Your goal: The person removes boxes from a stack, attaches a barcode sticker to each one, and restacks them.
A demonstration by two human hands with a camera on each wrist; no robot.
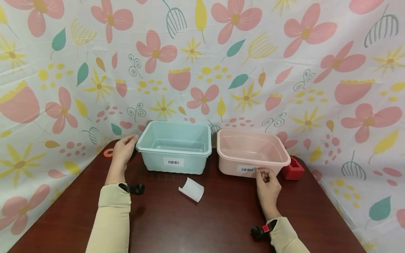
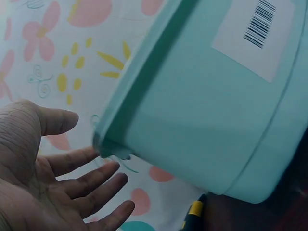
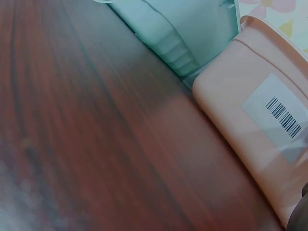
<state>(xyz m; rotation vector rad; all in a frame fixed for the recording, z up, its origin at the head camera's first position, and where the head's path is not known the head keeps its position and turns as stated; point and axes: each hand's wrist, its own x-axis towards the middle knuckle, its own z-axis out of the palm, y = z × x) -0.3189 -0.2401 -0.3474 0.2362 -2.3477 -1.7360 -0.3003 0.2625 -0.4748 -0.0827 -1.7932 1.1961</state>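
Observation:
A light-blue plastic bin (image 1: 175,163) with a barcode label (image 2: 260,36) stands on the table. My left hand (image 1: 124,151) is at its left rim, fingers extended; in the left wrist view the left hand (image 2: 72,178) has spread fingers near the rim corner, and I cannot tell whether they touch it. Beside that bin stands a pink plastic bin (image 1: 232,165), also with a barcode label (image 3: 279,115). My right hand (image 1: 268,189) is at its front, loosely bent fingertips by the label's right end. Only a sliver of that hand shows in the right wrist view.
A curved white piece (image 1: 192,189) lies on the dark wooden table (image 1: 196,228) before the bins. A red open box (image 1: 293,170) stands right of the pink bin. An orange ring-shaped part (image 1: 108,153) and a black-and-yellow object (image 2: 194,214) lie at the left. Flowered cloth (image 1: 202,70) hangs behind.

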